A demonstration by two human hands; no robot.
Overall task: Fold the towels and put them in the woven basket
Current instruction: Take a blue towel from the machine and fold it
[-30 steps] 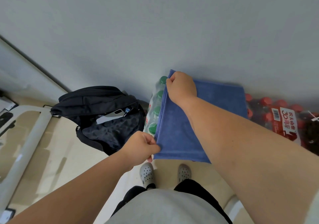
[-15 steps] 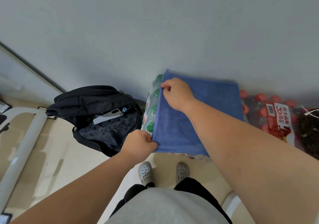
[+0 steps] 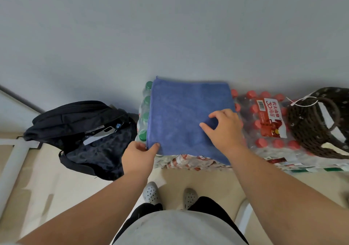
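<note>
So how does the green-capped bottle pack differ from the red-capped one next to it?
The green-capped pack is mostly hidden under the blue towel, only one row of caps showing at its left edge; the red-capped pack lies largely uncovered. The red-capped pack bears a red-and-white label; none shows on the green-capped pack. Both hold clear bottles, caps up, by the wall.

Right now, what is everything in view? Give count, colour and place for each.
towel: one, blue, flat on the bottle packs
basket: one, dark brown, woven, far right
green-capped bottles: one pack, under the towel's left edge
red-capped bottles: one pack, between towel and basket
backpack: one, black, open, on the floor at left
shoes: two, white, on the floor
left hand: pinches the towel's near left corner
right hand: pinches the towel's right side
</note>
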